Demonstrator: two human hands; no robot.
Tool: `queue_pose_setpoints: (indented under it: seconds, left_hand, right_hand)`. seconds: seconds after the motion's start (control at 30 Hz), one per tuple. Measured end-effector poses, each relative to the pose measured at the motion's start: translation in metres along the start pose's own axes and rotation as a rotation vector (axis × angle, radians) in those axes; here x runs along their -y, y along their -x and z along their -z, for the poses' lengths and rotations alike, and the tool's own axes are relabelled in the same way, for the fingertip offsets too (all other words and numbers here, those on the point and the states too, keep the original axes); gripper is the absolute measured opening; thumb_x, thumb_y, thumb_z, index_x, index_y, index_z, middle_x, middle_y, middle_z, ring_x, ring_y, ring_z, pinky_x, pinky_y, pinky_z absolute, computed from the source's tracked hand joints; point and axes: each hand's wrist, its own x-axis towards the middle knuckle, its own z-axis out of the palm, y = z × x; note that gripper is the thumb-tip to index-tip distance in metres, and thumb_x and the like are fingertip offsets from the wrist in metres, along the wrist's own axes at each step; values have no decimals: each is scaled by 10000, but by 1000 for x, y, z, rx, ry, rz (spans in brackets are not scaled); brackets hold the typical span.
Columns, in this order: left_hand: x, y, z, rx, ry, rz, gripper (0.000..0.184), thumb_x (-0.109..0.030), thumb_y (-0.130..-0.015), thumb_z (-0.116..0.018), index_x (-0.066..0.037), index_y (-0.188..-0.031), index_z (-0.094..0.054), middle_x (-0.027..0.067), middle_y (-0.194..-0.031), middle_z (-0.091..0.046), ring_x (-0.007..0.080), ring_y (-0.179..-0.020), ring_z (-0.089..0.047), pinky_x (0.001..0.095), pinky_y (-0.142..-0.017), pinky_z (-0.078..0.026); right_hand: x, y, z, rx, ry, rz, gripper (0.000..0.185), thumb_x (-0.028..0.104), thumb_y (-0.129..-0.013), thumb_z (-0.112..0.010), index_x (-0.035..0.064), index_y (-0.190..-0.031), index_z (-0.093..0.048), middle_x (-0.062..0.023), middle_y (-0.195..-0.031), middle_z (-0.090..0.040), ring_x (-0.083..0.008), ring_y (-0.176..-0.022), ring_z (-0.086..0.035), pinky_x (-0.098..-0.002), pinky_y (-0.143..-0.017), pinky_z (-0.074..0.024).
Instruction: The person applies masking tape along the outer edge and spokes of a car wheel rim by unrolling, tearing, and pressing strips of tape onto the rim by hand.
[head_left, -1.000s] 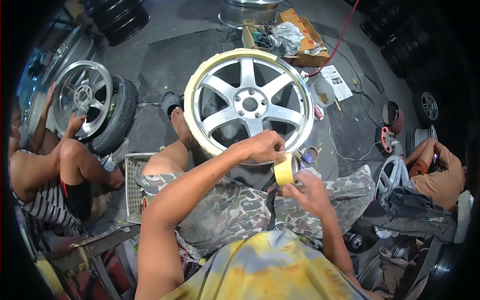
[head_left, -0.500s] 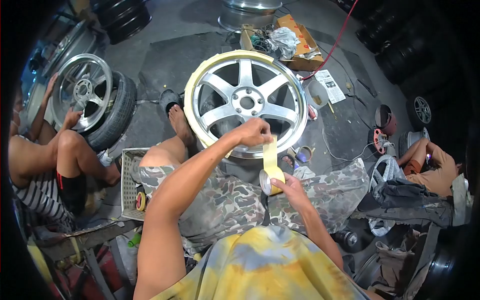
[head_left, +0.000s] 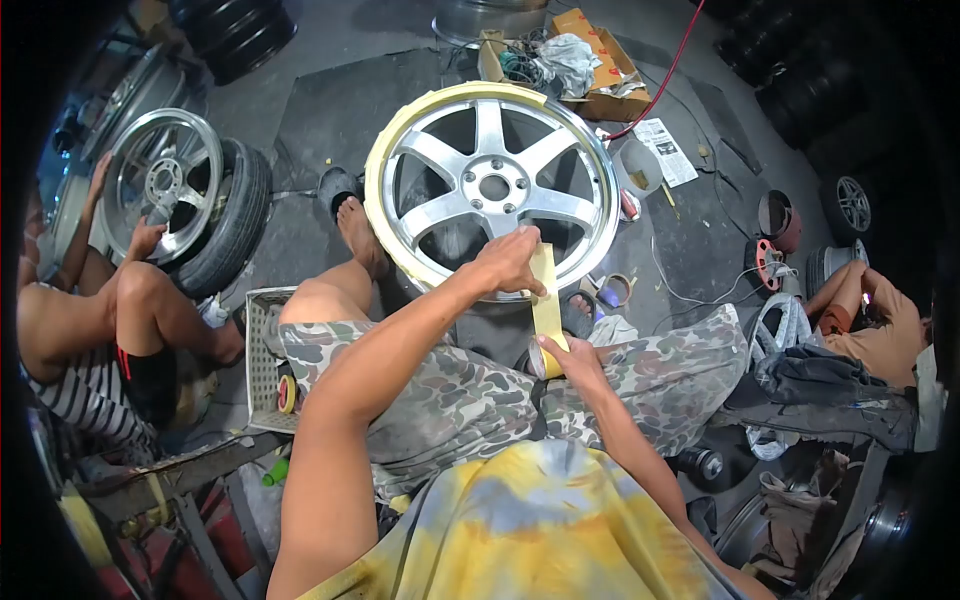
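A silver six-spoke wheel rim (head_left: 495, 187) lies face up in front of me. Yellow masking tape (head_left: 376, 190) covers its edge along the left side and over the top; the right edge shows bare metal. My left hand (head_left: 508, 264) is closed on the free end of a wide tape strip (head_left: 545, 292), over the rim's near edge. Below it, my right hand (head_left: 576, 362) grips the yellow tape roll (head_left: 545, 360) above my lap. The strip runs straight between both hands. Part of the roll is hidden by the fingers.
At left, a person (head_left: 75, 290) handles another rim (head_left: 165, 180) beside a tyre (head_left: 245, 215). A plastic basket (head_left: 262, 350) stands by my left leg. Beyond the rim sits a cardboard box (head_left: 605, 70) near a red hose (head_left: 675, 70). Another person (head_left: 875, 330) crouches at right.
More tape has been drawn off, so the strip is longer. My left hand has moved slightly up, with its fingers turned over the tape. The rim appears a little higher in view.
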Motion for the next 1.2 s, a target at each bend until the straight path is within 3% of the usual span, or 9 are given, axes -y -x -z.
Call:
queue_pose_setpoints:
  seconds: [0.3, 0.33, 0.37, 0.43, 0.57, 0.7, 0.83, 0.97, 1.2]
  left_hand:
    - [8, 3, -15, -62, -118, 0, 896, -373, -568, -984, -21, -1204, -461, 209, -1218, -560, 428, -1159, -598, 501, -957, -502]
    - [8, 2, -15, -66, -121, -10, 893, -373, -566, -984, -21, -1198, -460, 211, -1210, -558, 429, -1154, -598, 502, -949, -506]
    - [9, 2, -15, -67, -120, -2, 893, -373, -566, -984, -21, -1198, -460, 211, -1210, -558, 429, -1154, -598, 502, -949, -506]
    - [7, 4, -15, -73, -138, -18, 892, -377, -568, -981, -18, -1190, -453, 212, -1200, -559, 430, -1146, -601, 505, -934, -514]
    - [5, 0, -13, -26, -151, 3, 889, -386, -577, -979, -2, -1177, -449, 226, -1222, -559, 435, -1153, -607, 502, -942, -524]
    - [1, -1, -8, 17, -175, 16, 928, -395, -562, -980, 5, -1207, -445, 242, -1272, -542, 438, -1177, -603, 499, -946, -533]
    - [-10, 7, 18, -134, -8, -30, 381, -274, -808, -836, 14, -1004, -682, 225, -981, -693, 421, -944, -697, 506, -838, -546]
    - [-31, 27, 70, -530, 150, -136, 194, -186, -910, -733, -1, -966, -737, 196, -844, -701, 361, -794, -701, 436, -732, -545]
    - [-21, 32, 122, -805, 164, -103, 166, -121, -945, -695, -11, -1054, -755, 131, -977, -653, 240, -754, -660, 359, -720, -540]
  right_hand:
    - [-1, -45, -6, 1, 171, 58, 554, 517, -875, -785, -26, -977, -745, -101, -778, -707, -166, -715, -673, -343, -656, -526]
    - [-3, -60, -8, -65, 349, 197, 470, 458, -885, -768, 1, -993, -747, -145, -824, -738, -271, -762, -722, -417, -702, -557]
    - [-5, -68, -3, -57, 350, 196, 470, 458, -885, -768, 1, -993, -747, -145, -824, -738, -271, -762, -722, -417, -702, -557]
    - [1, -74, 12, -270, 892, 347, 373, 374, -891, -737, 37, -1050, -746, -184, -953, -754, -354, -875, -736, -479, -765, -562]
    - [-32, -106, 118, -290, 1342, -168, 403, 362, -863, -729, 33, -1095, -725, -198, -1134, -735, -365, -1084, -712, -465, -908, -567]
    - [-25, -121, 116, -404, 1364, -19, 448, 375, -857, -747, 2, -1103, -716, -232, -1147, -720, -380, -1108, -690, -461, -969, -545]
    - [-34, -143, 111, -412, 1208, -39, 444, 356, -856, -738, -22, -1088, -717, -265, -1138, -712, -400, -1102, -689, -474, -963, -545]
    - [-79, -155, 131, -316, 1187, 21, 462, 344, -849, -744, -53, -1083, -704, -281, -1128, -709, -426, -1066, -692, -488, -940, -552]
    - [-62, -145, 108, -393, 1128, 55, 332, 241, -833, -742, -32, -1020, -718, -291, -1090, -712, -432, -1097, -682, -489, -955, -556]
